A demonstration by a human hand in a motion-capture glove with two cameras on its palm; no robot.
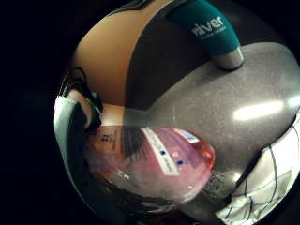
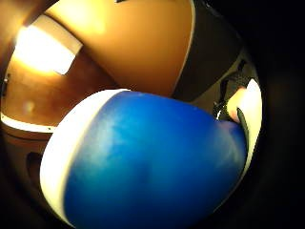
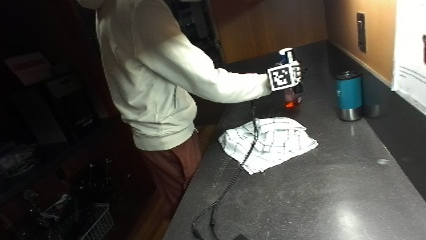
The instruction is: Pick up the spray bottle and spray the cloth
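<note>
Outside view: a person in a pale hooded top stands at a dark speckled counter, right arm stretched out over it. The gloved right hand holds a spray bottle upright above the counter, its white and blue head showing over the hand and its pinkish base below. A white checked cloth lies crumpled on the counter, near and below the bottle. A teal tumbler with a steel base stands beside the wall, apart from the cloth.

Little finger side palm view: the bottle's clear body, holding pink liquid and bearing a label, lies close against the palm, the grip wrapped round it. The cloth's edge and the tumbler sit on the counter beyond.

Thumb side palm view: the bottle's blue and white head fills most of the picture.
</note>
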